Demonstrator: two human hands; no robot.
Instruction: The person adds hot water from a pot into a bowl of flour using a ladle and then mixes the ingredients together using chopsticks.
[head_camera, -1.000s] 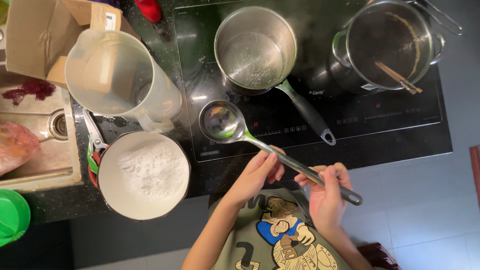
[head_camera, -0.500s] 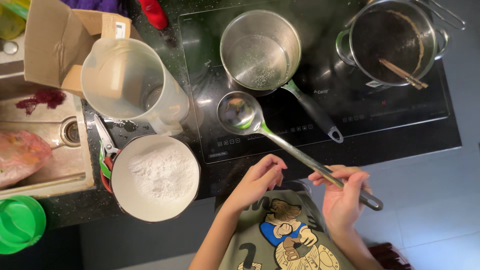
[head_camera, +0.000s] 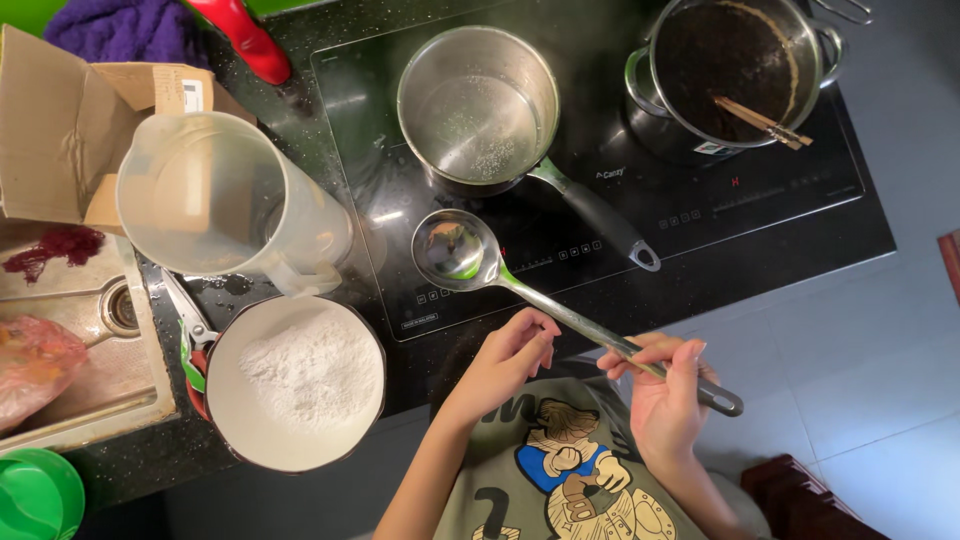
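Observation:
My right hand (head_camera: 664, 396) grips the long handle of a steel ladle (head_camera: 458, 250), whose bowl hovers over the near left part of the black induction cooktop (head_camera: 800, 205). My left hand (head_camera: 512, 350) rests with curled fingers at the cooktop's front edge, just below the ladle's handle, holding nothing. A small steel saucepan (head_camera: 478, 105) with a little bubbling liquid stands behind the ladle. To the left sits a white bowl of flour (head_camera: 296, 385), and behind it a clear plastic jug (head_camera: 215, 200).
A large pot (head_camera: 735, 60) with dark liquid and chopsticks stands at the back right. At the left are a cardboard box (head_camera: 60, 120), a sink (head_camera: 90, 340), scissors (head_camera: 190, 335), a green lid (head_camera: 35, 495) and a purple cloth (head_camera: 125, 30).
The view has shifted, so everything sits lower and further right in frame. The ladle stays in my right hand over the cooktop. My left hand remains beside the handle.

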